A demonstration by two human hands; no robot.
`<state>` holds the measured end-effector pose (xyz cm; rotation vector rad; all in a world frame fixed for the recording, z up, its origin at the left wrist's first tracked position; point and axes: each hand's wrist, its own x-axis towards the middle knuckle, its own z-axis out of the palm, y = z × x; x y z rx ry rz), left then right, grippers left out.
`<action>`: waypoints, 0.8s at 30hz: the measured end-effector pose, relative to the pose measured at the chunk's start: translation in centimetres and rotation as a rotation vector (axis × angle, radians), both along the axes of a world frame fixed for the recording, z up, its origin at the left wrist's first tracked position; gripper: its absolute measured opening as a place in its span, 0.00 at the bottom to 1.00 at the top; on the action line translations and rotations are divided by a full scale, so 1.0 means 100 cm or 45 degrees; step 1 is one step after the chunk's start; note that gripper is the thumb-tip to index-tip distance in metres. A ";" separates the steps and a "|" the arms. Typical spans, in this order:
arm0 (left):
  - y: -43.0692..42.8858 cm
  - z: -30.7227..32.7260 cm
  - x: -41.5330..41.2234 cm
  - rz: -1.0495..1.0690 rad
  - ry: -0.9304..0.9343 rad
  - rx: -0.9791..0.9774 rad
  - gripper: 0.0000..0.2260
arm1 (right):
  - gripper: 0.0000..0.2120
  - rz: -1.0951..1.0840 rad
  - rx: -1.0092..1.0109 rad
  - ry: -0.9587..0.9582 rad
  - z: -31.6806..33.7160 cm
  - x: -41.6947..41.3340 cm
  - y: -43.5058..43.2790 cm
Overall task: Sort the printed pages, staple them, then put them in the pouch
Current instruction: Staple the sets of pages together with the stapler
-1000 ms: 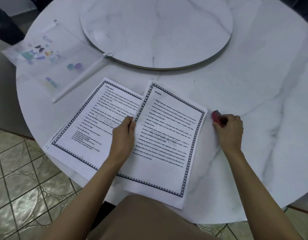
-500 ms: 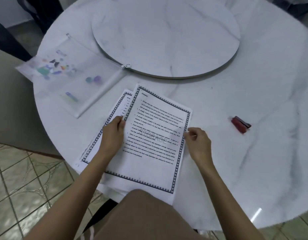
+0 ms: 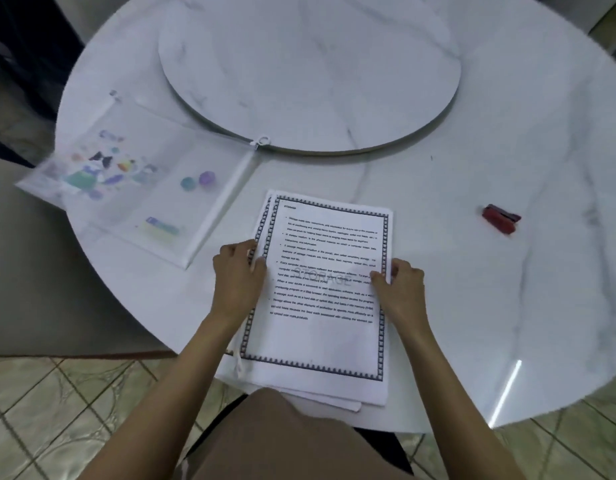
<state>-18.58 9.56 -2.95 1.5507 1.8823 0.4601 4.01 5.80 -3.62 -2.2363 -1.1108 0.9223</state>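
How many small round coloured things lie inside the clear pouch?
2: a teal one and a purple one, side by side near the middle of the pouch. Others may hide among the blurred stickers at its left end.

I see white pages [image 3: 325, 299] with a dark patterned border, a red stapler [image 3: 500, 219], and a grey-veined white tabletop [image 3: 507, 133].

Pages [image 3: 322, 292] now squared into one stack (edges nearly flush), hands gripping both sides
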 end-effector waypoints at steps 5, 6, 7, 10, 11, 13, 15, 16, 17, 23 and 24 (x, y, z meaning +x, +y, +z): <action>0.014 0.010 -0.007 0.052 -0.294 -0.192 0.03 | 0.20 -0.156 -0.033 0.171 0.000 -0.018 0.000; 0.016 0.010 -0.009 0.056 -0.306 -0.228 0.05 | 0.21 -0.199 -0.031 0.201 0.002 -0.020 0.000; 0.018 0.010 -0.011 0.057 -0.316 -0.248 0.08 | 0.20 -0.243 -0.034 0.256 0.003 -0.021 0.001; 0.017 0.008 -0.012 0.040 -0.435 -0.267 0.05 | 0.13 -0.263 -0.025 0.419 0.009 -0.025 0.000; 0.016 0.009 -0.011 0.020 -0.465 -0.259 0.06 | 0.09 -0.246 -0.010 0.432 0.011 -0.027 -0.001; 0.011 0.012 -0.006 -0.027 -0.498 -0.195 0.11 | 0.06 -0.230 0.042 0.416 0.015 -0.030 -0.002; 0.007 0.016 -0.002 -0.047 -0.561 -0.133 0.12 | 0.05 -0.228 0.104 0.407 0.020 -0.030 -0.001; 0.006 0.019 -0.002 -0.055 -0.601 -0.105 0.12 | 0.04 -0.230 0.154 0.413 0.026 -0.029 0.000; 0.006 0.025 -0.001 -0.065 -0.637 -0.063 0.12 | 0.04 -0.232 0.220 0.419 0.032 -0.028 0.001; 0.015 0.083 0.013 -0.040 -0.767 0.456 0.14 | 0.07 -0.146 0.780 0.354 0.092 -0.021 0.007; 0.015 0.092 0.015 -0.013 -0.817 0.525 0.14 | 0.07 -0.134 0.872 0.352 0.102 -0.020 0.006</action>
